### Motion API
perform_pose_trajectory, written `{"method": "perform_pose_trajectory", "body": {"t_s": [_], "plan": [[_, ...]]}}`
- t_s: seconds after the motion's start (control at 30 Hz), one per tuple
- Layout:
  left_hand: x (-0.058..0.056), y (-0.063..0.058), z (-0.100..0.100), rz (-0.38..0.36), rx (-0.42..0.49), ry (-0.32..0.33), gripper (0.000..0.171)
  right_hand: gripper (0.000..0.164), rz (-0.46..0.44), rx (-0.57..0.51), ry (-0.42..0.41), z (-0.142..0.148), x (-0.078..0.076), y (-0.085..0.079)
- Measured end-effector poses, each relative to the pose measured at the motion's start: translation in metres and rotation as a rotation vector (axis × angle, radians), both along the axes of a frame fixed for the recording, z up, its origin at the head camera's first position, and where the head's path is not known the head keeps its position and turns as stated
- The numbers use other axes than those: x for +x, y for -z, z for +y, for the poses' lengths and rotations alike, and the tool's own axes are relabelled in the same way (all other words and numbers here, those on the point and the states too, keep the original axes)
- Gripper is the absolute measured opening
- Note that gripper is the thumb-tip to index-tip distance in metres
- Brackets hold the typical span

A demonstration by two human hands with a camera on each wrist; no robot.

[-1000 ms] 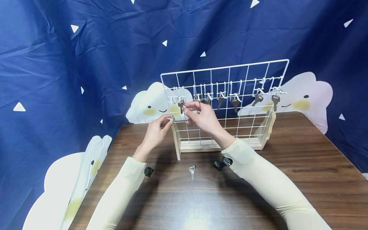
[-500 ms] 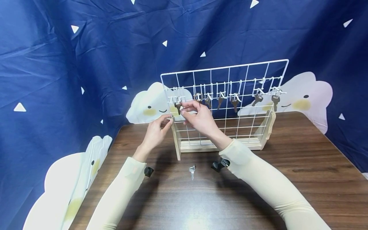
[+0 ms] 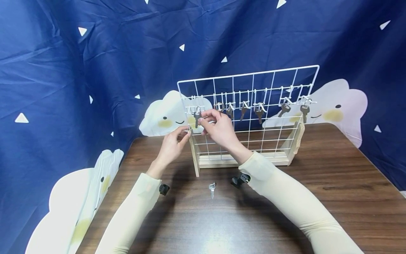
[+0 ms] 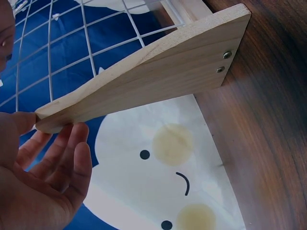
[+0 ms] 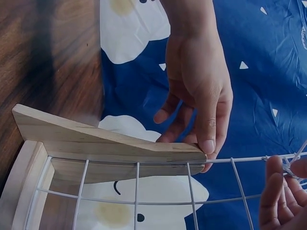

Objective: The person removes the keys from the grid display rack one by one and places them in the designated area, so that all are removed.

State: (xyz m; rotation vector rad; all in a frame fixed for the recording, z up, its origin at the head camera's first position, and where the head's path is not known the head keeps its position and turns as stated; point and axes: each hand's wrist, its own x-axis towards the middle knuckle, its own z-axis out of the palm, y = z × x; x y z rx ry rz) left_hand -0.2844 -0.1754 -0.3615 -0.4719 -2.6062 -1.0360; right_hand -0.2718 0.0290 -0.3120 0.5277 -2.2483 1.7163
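Observation:
A white wire grid rack [image 3: 247, 75] stands in a wooden stand on the table. My left hand [image 3: 172, 144] pinches the upper tip of the stand's left wooden side panel [image 4: 144, 72], thumb on one side and fingers on the other. At the grid's leftmost hook, a dark key [image 3: 197, 118] hangs by a small ring. My right hand [image 3: 220, 130] has thumb and index finger at this key's right edge, seemingly pinching it; the contact is partly hidden. Only fingertips of the right hand [image 5: 280, 201] show in the right wrist view, beside the hook.
More keys [image 3: 259, 113] hang on white hooks along the grid to the right. A silver key [image 3: 212, 189] lies on the brown wooden table [image 3: 177, 225] before the rack. A blue curtain [image 3: 152, 53] with cloud prints stands behind.
My right hand has shifted slightly left, and the leftmost key moved with it, tilting and then hanging straighter. My left hand stays on the wooden panel.

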Motion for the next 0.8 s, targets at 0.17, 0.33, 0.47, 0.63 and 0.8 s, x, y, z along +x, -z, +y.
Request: {"method": "perform_pose_trajectory", "body": {"t_s": [0.17,0.33,0.47,0.63,0.8], "plan": [[-0.0010,0.0010,-0.0005,0.001,0.000,0.000,0.033,0.019,0.016,-0.016,0.018,-0.0002,-0.0023,0.0004],[-0.0012,0.0012,-0.0005,0.006,-0.005,-0.005,0.033,0.017,0.014,-0.024,0.029,0.0002,-0.0042,0.0000],[-0.0003,0.0012,-0.0003,0.008,-0.007,-0.005,0.034,0.017,0.020,-0.011,0.040,0.0004,-0.0038,-0.0015],[-0.0001,0.0013,-0.0004,0.000,-0.012,-0.009,0.033,0.018,0.016,-0.014,0.045,0.0003,-0.0041,-0.0035],[0.0002,0.0011,-0.0006,0.001,-0.015,-0.007,0.033,0.017,0.009,-0.037,0.027,0.0010,-0.0041,-0.0054]]}}
